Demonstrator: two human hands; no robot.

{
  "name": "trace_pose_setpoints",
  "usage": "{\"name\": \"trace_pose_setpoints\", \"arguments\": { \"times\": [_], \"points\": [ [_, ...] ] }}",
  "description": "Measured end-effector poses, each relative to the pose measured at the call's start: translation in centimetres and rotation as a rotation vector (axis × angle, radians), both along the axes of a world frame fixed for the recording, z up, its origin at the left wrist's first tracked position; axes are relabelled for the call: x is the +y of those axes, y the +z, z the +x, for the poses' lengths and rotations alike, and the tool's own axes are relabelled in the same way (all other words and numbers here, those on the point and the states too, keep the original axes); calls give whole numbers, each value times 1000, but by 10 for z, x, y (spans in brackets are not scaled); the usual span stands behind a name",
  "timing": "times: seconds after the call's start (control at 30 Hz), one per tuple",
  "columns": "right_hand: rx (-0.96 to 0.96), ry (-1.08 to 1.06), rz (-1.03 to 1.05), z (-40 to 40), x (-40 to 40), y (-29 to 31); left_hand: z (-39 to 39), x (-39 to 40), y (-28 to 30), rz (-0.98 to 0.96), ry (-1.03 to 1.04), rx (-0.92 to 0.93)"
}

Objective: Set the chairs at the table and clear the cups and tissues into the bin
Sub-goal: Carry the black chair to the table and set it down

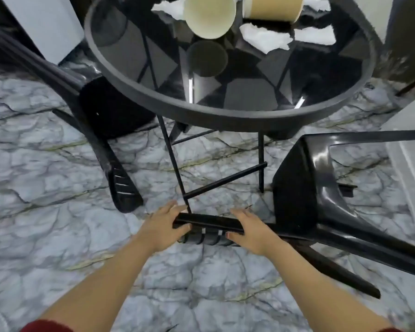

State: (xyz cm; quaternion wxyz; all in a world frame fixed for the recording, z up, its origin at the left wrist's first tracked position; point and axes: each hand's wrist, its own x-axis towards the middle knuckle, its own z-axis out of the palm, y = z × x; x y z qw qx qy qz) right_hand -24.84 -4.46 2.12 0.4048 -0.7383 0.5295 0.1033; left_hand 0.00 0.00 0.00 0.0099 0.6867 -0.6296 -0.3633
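A black chair (302,188) lies tipped over on the marble floor at the right, its backrest top toward me. My left hand (163,226) and my right hand (247,228) both grip that top rail, one at each end. A second black chair (101,111) lies tipped at the left, partly under the table. The round glass table (225,116) with a dark rim stands ahead. On it lie two pale paper cups (210,16) on their sides, the second cup (272,7) to the right, and crumpled white tissues (265,39).
The table's thin black legs and crossbars (225,179) stand just beyond my hands. A white wall or cabinet edge (407,152) is at the right, another white panel (46,22) at the upper left. Open marble floor lies around my arms.
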Motion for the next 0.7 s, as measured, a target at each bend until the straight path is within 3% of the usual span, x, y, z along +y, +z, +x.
{"name": "trace_pose_setpoints", "arguments": {
  "times": [0.37, 0.7],
  "points": [
    [-5, 70, -103, 10, -15, -78, 8, -11, -73, -108, 295, 374],
    [-58, -76, -174, 5, 2, -73, -3, 5, -70, -139, 479, 517]
  ]
}}
